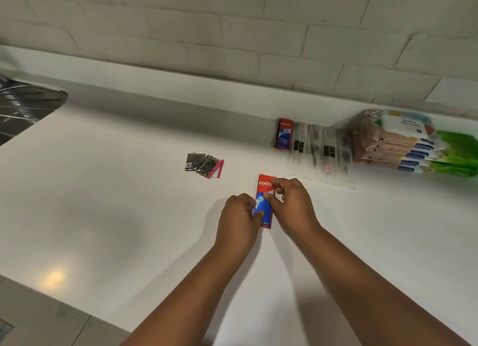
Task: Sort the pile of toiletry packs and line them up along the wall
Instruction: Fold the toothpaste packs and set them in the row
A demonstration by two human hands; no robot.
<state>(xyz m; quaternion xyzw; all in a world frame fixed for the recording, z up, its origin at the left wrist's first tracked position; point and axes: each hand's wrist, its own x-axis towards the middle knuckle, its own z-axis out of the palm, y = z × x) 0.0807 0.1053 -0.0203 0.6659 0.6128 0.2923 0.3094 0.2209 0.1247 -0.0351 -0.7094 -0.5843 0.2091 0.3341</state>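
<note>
Centrally on the counter (129, 190) lies one red toothpaste box (265, 190), pinched from both sides — left hand (239, 216) on its near end, right hand (291, 203) on its far half. Two foil sachets (203, 164) lie apart to the left. Along the wall (232, 35) — a second toothpaste box (284, 133), blurred clear packs (320, 149), four stacked tissue packs (388, 149), green packs (460, 154).

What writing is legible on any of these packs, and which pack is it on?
"ate": white letters on the red toothpaste box held by the left hand and right hand.
"ate": same letters on the far toothpaste box by the wall; the lines beneath are too blurred.
Silver sachets: a code square, unreadable.
Wipes packs: print too small.
</note>
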